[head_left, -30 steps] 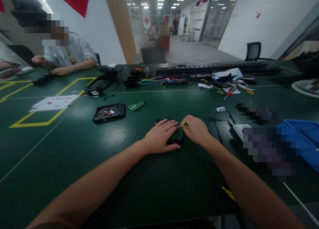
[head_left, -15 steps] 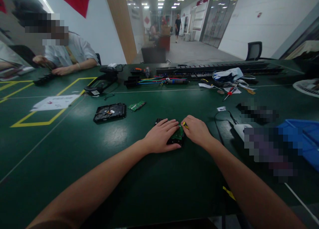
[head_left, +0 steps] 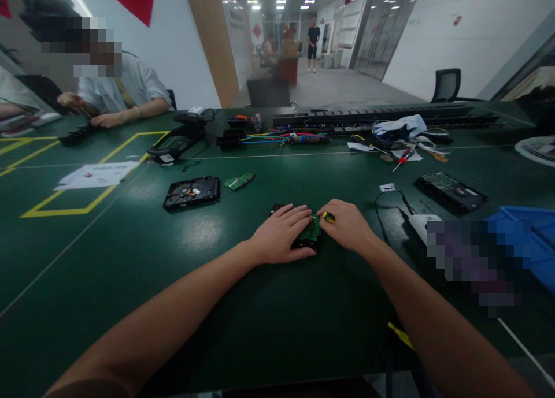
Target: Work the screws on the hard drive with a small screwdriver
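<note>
A black hard drive (head_left: 309, 243) with a green circuit board (head_left: 310, 230) facing up lies on the table before me. Across its left part my left hand (head_left: 284, 234) rests flat, fingers stretched over the board and thumb along the near edge. My right hand (head_left: 346, 224) is closed around a screwdriver (head_left: 328, 217) with a yellow and black handle, at the drive's right side. The screwdriver's tip is hidden. To the left lie another hard drive (head_left: 191, 193), its metal side with a label up, and a loose green circuit board (head_left: 239, 181).
On the right are a third hard drive (head_left: 451, 191), a white corded device (head_left: 422, 226) and a blue bin (head_left: 524, 236). A red screwdriver (head_left: 404, 159), a power drill (head_left: 247, 121) and coloured wires (head_left: 273, 137) lie farther back. Another person (head_left: 130, 89) sits at the left.
My right hand has shifted slightly, showing more of the screwdriver's yellow handle. My left hand stays on the drive. The person standing far back has come a little nearer.
</note>
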The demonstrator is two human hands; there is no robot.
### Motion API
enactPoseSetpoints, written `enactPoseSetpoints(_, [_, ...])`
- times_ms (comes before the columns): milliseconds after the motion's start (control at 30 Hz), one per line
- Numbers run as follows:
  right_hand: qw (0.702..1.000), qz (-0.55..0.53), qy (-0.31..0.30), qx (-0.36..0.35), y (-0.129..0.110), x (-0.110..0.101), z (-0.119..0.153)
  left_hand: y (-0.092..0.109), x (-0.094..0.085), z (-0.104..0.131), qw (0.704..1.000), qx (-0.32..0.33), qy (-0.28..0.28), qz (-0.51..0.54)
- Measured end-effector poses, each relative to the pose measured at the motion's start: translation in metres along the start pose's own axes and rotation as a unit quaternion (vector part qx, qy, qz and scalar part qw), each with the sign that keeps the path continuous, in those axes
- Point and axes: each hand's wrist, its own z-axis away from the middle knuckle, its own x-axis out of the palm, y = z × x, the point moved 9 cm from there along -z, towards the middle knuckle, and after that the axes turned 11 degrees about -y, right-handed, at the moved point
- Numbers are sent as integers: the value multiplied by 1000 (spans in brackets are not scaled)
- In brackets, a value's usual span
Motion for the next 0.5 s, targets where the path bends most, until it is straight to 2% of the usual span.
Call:
enactPoseSetpoints(333, [998,-32,1,-54,3,-2,2,1,-2,1,1000,-2,0,-3])
enactPoseSetpoints(500, [995,-43,-19,-90,1,0,3,0,-2,1,1000,0,5,-1])
